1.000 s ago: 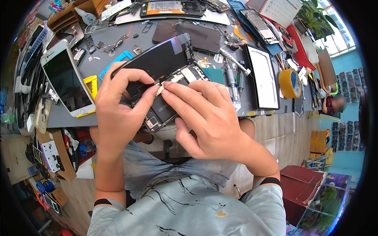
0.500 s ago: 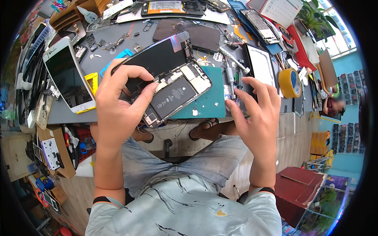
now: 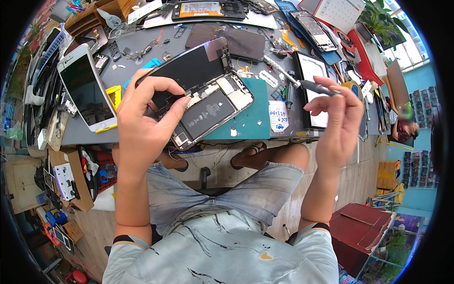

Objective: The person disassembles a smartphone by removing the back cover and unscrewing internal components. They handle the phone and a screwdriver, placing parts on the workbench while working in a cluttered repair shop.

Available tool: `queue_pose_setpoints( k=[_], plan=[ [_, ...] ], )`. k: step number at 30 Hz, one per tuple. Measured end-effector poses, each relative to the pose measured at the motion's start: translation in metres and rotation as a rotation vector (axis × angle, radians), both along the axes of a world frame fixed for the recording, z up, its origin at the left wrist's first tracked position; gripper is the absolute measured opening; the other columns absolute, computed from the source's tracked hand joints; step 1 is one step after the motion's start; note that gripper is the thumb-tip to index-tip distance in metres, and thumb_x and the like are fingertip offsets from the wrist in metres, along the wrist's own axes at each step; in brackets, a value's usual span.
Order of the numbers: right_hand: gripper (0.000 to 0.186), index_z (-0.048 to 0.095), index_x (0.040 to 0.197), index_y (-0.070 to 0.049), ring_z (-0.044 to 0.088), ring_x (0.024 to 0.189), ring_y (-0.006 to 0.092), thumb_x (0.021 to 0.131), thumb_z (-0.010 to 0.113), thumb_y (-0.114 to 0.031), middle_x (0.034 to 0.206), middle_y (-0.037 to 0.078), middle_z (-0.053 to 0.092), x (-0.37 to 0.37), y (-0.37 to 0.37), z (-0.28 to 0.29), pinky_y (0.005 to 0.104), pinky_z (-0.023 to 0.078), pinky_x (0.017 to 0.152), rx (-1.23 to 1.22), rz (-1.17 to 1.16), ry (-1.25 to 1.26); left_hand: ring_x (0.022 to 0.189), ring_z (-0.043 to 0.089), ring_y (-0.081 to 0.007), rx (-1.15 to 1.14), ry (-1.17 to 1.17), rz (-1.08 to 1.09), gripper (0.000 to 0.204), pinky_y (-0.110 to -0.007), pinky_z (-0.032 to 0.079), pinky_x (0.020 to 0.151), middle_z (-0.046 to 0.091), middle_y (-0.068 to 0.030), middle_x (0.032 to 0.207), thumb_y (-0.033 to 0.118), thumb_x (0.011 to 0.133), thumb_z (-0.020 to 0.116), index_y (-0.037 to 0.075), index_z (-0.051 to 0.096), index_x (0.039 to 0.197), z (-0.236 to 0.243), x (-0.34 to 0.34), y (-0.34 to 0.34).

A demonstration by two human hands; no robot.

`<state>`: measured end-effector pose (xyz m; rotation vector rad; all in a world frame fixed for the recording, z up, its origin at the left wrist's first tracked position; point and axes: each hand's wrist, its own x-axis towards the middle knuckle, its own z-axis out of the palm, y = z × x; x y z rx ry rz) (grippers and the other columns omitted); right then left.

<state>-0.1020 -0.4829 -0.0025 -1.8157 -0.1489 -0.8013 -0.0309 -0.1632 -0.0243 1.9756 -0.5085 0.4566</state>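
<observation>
**Opened phone held at bench edge, screwdriver lifted clear**

Cluttered grey workbench fills the upper half of the view, crowded with phone parts, loose screens and small tools. A teal mat lies at the near edge of the bench, with a white label on its right side.

The left hand grips an opened phone at its lower left end, thumb and fingers curled around the frame. The phone rests tilted across the bench edge and partly over the teal mat. Its black battery and circuit parts are exposed. Its dark screen panel is folded back and lies just beyond the body, touching it along one long side.

The right hand is raised to the right of the phone, well apart from it. Its thumb and fingertips pinch a slim screwdriver by the dark handle; the metal shaft points up and to the left, above the bench.

A white phone with a dark screen lies face up at the left of the bench, a yellow plastic piece just beside it. A dark tablet with a white border lies behind the right hand. A roll of yellow tape sits near it, partly hidden by the fingers. Further dark screens and a second opened phone lie at the far edge.
</observation>
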Motion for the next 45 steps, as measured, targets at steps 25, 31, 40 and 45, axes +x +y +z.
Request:
queue_pose_setpoints(
  k=[25, 31, 40, 45],
  plan=[
    [0.025, 0.06, 0.13, 0.002, 0.069, 0.086, 0.0146, 0.108, 0.069, 0.003, 0.119, 0.017, 0.076, -0.006, -0.061, -0.007, 0.029, 0.057, 0.08, 0.173, -0.137, 0.102, 0.102, 0.062, -0.013, -0.021, 0.014, -0.008, 0.028, -0.026, 0.049, 0.087, 0.063, -0.0063, 0.12, -0.007, 0.088, 0.089, 0.003, 0.071, 0.107, -0.006, 0.0, 0.002],
    [0.024, 0.061, 0.13, 0.002, 0.07, 0.088, 0.0147, 0.108, 0.07, 0.002, 0.12, 0.017, 0.076, -0.002, -0.059, -0.014, 0.0287, 0.057, 0.08, 0.127, -0.116, 0.111, 0.103, 0.062, -0.0134, -0.028, 0.039, -0.003, 0.028, -0.027, 0.051, 0.089, 0.063, -0.0071, 0.12, -0.008, 0.088, 0.088, 0.002, 0.071, 0.108, -0.006, -0.002, 0.002],
    [0.024, 0.06, 0.128, 0.003, 0.075, 0.09, 0.0143, 0.108, 0.073, 0.001, 0.121, 0.013, 0.073, 0.0, -0.058, -0.014, 0.0267, 0.06, 0.078, 0.1, -0.107, 0.123, 0.104, 0.063, -0.0134, -0.04, 0.026, -0.012, 0.029, -0.027, 0.051, 0.09, 0.062, -0.0078, 0.123, -0.009, 0.088, 0.088, 0.002, 0.071, 0.109, -0.007, -0.002, 0.001],
    [0.025, 0.059, 0.128, 0.003, 0.075, 0.089, 0.0149, 0.108, 0.073, 0.0, 0.122, 0.014, 0.074, -0.001, -0.058, -0.014, 0.027, 0.059, 0.078, 0.113, -0.117, 0.116, 0.103, 0.063, -0.0131, -0.032, 0.016, -0.008, 0.028, -0.026, 0.051, 0.087, 0.063, -0.0076, 0.124, -0.008, 0.088, 0.088, 0.002, 0.073, 0.108, -0.008, -0.001, 0.002]
  ],
)
